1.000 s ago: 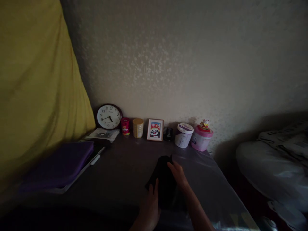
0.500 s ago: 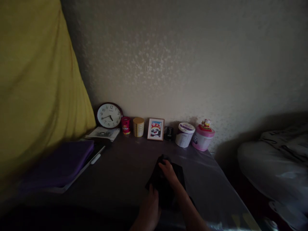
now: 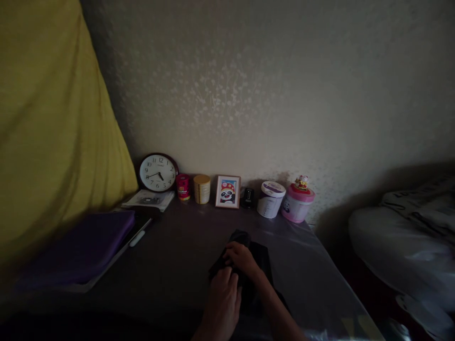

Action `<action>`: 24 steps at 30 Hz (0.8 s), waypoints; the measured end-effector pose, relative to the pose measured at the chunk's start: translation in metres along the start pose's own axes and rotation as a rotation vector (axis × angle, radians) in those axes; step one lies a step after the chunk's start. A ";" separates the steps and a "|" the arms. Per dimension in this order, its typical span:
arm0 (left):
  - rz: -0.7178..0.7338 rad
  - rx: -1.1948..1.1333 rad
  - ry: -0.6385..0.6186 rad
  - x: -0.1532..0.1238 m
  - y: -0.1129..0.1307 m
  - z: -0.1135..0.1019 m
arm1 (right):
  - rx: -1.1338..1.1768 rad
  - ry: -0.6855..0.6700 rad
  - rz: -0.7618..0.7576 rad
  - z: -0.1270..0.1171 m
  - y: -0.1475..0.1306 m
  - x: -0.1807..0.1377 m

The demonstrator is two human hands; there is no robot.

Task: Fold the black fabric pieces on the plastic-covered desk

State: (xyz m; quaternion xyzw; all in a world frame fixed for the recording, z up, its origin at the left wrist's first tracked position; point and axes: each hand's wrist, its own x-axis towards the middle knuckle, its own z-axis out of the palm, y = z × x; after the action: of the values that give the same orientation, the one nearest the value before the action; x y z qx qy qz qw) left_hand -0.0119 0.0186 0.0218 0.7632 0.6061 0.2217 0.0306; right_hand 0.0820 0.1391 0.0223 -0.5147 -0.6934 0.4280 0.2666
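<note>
A dark, soft black item, like a cloth or bag [image 3: 261,258], lies on the table in front of me; the dim light hides what kind it is. My left hand [image 3: 224,289] grips its near left part with curled fingers. Just beyond it, my right hand [image 3: 241,258] is closed over the upper part, its fingertips close to my left knuckles. A rounded black end of the item pokes out past my right hand. My right forearm crosses over its lower part.
Along the wall stand a clock [image 3: 159,173], a pink cup [image 3: 183,187], a yellow-lidded can [image 3: 202,190], a framed panda picture [image 3: 228,192], a white tub [image 3: 270,201] and a pink tub [image 3: 297,204]. A purple folder [image 3: 81,244] lies left, near a yellow curtain [image 3: 53,118].
My left hand has moved up and forward along the black item, closer to my right hand. My right hand has shifted slightly left and nearer to me.
</note>
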 end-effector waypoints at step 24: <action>-0.210 0.008 -0.229 -0.005 0.000 0.049 | -0.582 0.156 -0.526 -0.034 0.036 0.033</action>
State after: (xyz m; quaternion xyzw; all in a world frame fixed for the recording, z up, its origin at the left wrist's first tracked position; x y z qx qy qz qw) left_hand 0.0052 0.0249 -0.0236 0.7161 0.6760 0.1262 0.1197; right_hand 0.1161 0.1852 0.0054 -0.4044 -0.8715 0.0904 0.2622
